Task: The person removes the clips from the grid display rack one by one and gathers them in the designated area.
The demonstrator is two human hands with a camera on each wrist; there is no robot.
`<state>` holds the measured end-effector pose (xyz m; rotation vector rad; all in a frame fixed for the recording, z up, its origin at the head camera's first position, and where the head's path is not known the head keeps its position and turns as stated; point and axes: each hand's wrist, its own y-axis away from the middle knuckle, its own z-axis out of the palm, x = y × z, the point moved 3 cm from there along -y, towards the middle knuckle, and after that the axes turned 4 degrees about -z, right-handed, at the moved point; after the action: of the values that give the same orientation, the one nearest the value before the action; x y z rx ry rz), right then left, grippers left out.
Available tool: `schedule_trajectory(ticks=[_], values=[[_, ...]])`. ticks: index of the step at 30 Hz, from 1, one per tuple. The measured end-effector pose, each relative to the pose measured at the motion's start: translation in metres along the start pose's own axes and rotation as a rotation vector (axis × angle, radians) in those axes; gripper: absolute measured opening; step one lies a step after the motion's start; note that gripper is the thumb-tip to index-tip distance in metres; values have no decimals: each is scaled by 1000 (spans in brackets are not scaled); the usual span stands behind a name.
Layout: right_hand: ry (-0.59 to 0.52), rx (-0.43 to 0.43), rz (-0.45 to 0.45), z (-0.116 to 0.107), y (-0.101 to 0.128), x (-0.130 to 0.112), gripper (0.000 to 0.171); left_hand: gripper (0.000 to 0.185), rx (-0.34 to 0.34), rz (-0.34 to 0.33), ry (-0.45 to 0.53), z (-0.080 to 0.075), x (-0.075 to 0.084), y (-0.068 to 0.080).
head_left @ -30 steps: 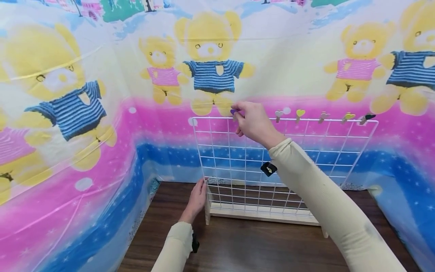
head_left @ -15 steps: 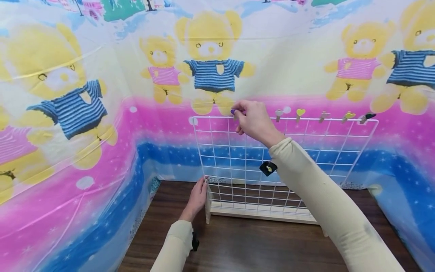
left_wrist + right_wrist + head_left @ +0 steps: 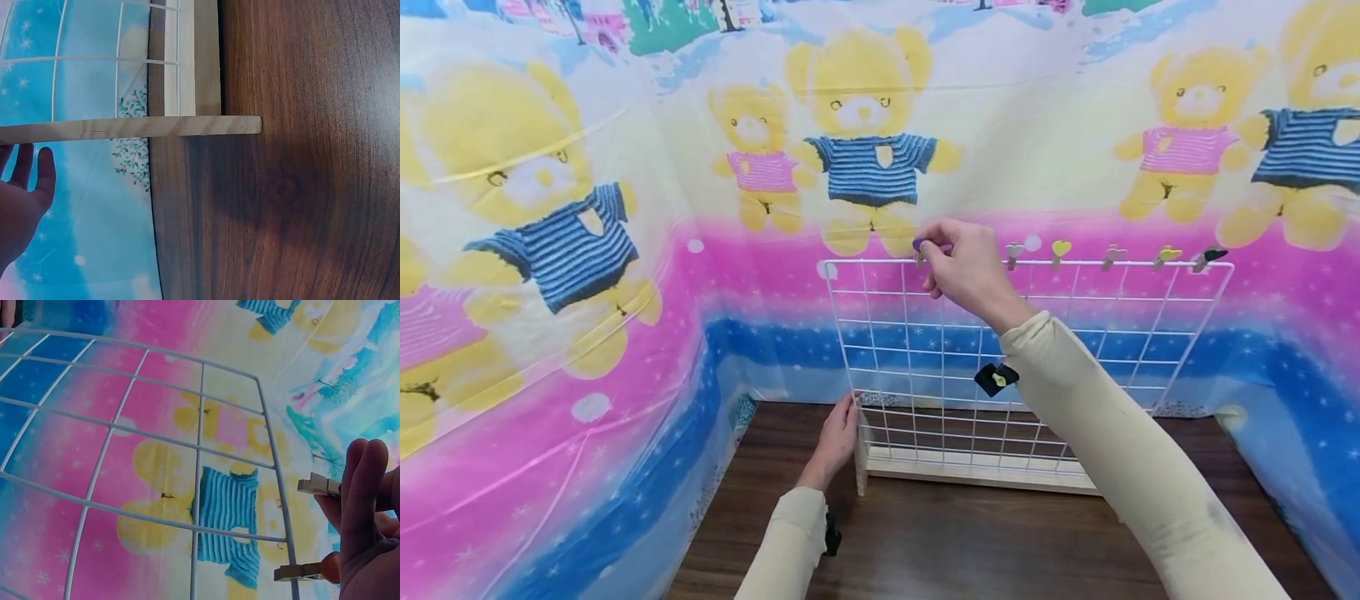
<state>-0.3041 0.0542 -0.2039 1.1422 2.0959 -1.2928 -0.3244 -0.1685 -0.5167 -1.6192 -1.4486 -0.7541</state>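
Observation:
My right hand [image 3: 968, 268] pinches a small wooden clothespin [image 3: 320, 484] with a purple heart [image 3: 919, 245] at the top of a white wire grid [image 3: 951, 346]. The right wrist view puts this clothespin's tip a little away from the top wire. Beside it, another clothespin [image 3: 299, 572] with an orange-red top is clipped on that wire. Low at the grid's left side, my left hand [image 3: 837, 437] rests its fingers [image 3: 45, 172] against the wooden side post [image 3: 134, 127], the fingers fairly straight. Further right, several heart clothespins, one yellow [image 3: 1060, 252], line the top wire.
The grid stands in a pale wooden base [image 3: 977, 473] on a dark wood-grain table [image 3: 992, 542]. A cloth [image 3: 760, 275] printed with teddy bears hangs behind and along both sides. Black camera mounts [image 3: 997, 379] are worn at the wrists.
My right hand has shifted slightly up and to the right with the clothespin in its fingers. The left hand stays at the post.

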Motion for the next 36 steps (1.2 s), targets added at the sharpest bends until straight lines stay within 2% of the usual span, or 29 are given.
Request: schedule_trajectory(ticks=[9,16,22,28,36], values=[[-35,-33,38,-10,26,9,23,38,-27,9,-12,-1,1,1],[-76,-69,54,-8,51,27,21,38,-39,-21,-11,-2,1,-2],[-155,-110,100,5,75,57,16,37,-39,-9,-18,-2,4,-2],[-166,-167,144,24,103,87,13,37,-38,15,-33,-3,6,-1],[-164,-251,200,60,142,132,11,37,-44,-16,-38,-3,5,0]])
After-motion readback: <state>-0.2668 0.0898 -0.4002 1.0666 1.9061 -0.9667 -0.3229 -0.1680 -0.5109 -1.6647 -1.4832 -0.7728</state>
